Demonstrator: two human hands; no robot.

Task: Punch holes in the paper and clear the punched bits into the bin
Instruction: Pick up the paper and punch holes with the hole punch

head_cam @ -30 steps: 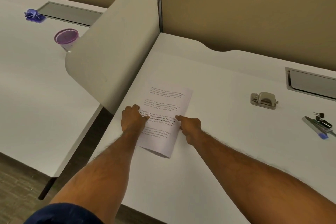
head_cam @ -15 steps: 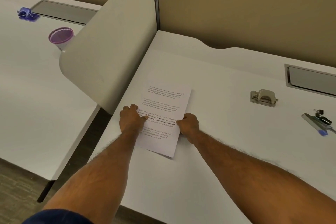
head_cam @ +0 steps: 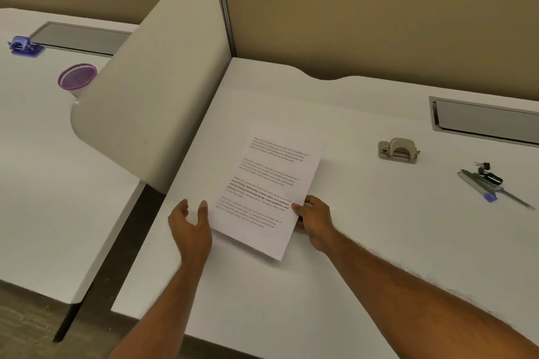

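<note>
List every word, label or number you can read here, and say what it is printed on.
"way of living. Defined by a slower pace, it is centered around strong community bonds, local traditions, and": bold lines on the paper, partly uncertain.
Other paragraphs: too small and blurred.
Grey hole punch: no readable marking.

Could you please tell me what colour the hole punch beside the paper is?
Silver-grey metal hole punch, clearest in the head view.

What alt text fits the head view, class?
A right hand pinches a printed sheet at its edge on a white desk; the left hand is open beside it. A grey punch sits further right.
</note>
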